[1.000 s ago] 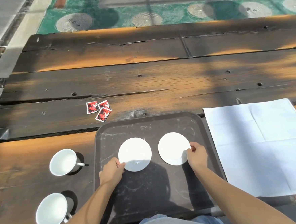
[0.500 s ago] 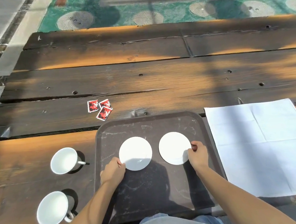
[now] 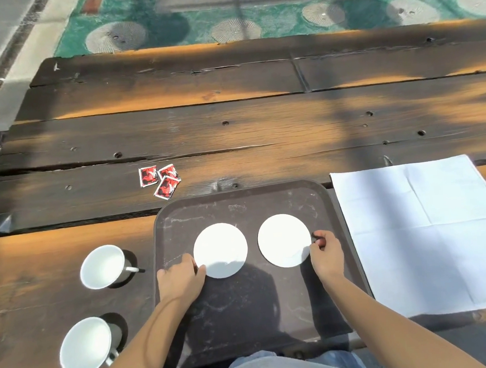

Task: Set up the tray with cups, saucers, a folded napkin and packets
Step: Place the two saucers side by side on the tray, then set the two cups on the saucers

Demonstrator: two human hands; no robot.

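Tray setup stood at placing: your left hand pinched the left saucer, your right hand the right saucer; letting go for the cups seemed next.

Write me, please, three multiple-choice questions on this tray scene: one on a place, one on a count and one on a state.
1. Where do the two cups stand?
A. On the tray
B. On the table, left of the tray
C. On the napkin

2. How many red packets lie on the table?
A. Two
B. Five
C. Three

3. What is the right hand doing?
A. Pinching the right saucer at its rim
B. Lifting a cup
C. Pressing flat on the napkin

Answers:
1 B, both cups sit on bare wood beside the tray.
2 C, three packets lie together beyond the tray's far left corner.
3 A, its grip closes on the saucer's right edge.
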